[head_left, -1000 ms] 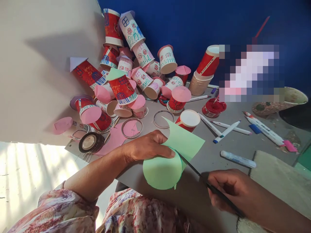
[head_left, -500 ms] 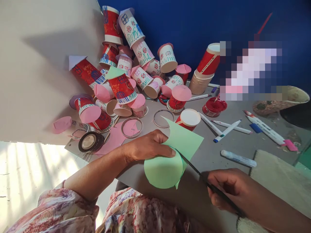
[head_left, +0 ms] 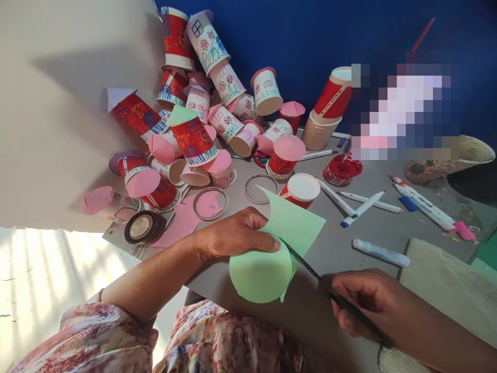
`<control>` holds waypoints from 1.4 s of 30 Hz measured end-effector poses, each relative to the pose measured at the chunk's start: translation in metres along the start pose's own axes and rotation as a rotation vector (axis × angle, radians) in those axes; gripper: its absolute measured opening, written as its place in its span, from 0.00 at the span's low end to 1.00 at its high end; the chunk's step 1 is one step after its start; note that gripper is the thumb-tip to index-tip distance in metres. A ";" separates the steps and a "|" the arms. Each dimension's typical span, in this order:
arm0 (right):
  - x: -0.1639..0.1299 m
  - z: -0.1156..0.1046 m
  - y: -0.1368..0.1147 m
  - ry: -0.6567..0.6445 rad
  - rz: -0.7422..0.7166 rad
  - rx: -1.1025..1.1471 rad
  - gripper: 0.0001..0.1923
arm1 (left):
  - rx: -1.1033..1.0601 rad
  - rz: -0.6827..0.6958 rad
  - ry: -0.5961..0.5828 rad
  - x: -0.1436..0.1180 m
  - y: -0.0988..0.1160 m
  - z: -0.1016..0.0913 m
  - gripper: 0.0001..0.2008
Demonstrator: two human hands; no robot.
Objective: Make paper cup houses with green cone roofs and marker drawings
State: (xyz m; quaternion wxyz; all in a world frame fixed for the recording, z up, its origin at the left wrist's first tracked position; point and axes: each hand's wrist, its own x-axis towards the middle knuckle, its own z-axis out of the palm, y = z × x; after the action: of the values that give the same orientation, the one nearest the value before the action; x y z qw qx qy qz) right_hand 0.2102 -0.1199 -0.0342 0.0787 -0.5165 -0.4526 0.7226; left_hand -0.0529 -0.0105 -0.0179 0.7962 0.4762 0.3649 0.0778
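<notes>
- the right hand is nearest the camera, curled tight around the handles of the scissors; the thin dark blades slant up from it and meet the green paper at its right edge.
- the green paper is held just above the grey table; a round, nearly cut-out disc hangs at its near end and a pointed leftover piece sticks up behind it.
- the left hand pinches the green paper from the left, thumb lying across the top of the disc, fingers folded behind the sheet.
- just behind the green paper stands an upside-down red cup with a white base.
- left of the green paper lie two thin rings, pink paper scraps and a dark roll of tape.
- right of the green paper several markers lie scattered, and one pale marker lies alone closer in.
- farther behind the green paper sits a small tub of red paint.
- beyond it leans a stack of plain cups.
- farthest back, left of the stack, is a heap of decorated cups with pink paper tops, piled against a white wall.
</notes>
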 end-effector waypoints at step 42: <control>0.003 -0.003 0.008 0.066 -0.064 0.044 0.28 | -0.043 0.038 0.208 -0.001 0.000 -0.002 0.14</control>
State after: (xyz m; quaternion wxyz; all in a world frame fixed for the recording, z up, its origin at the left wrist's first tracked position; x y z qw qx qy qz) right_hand 0.2140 -0.1210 -0.0424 0.1282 -0.5236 -0.4499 0.7120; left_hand -0.0547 -0.0100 -0.0181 0.7627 0.4551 0.4345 0.1497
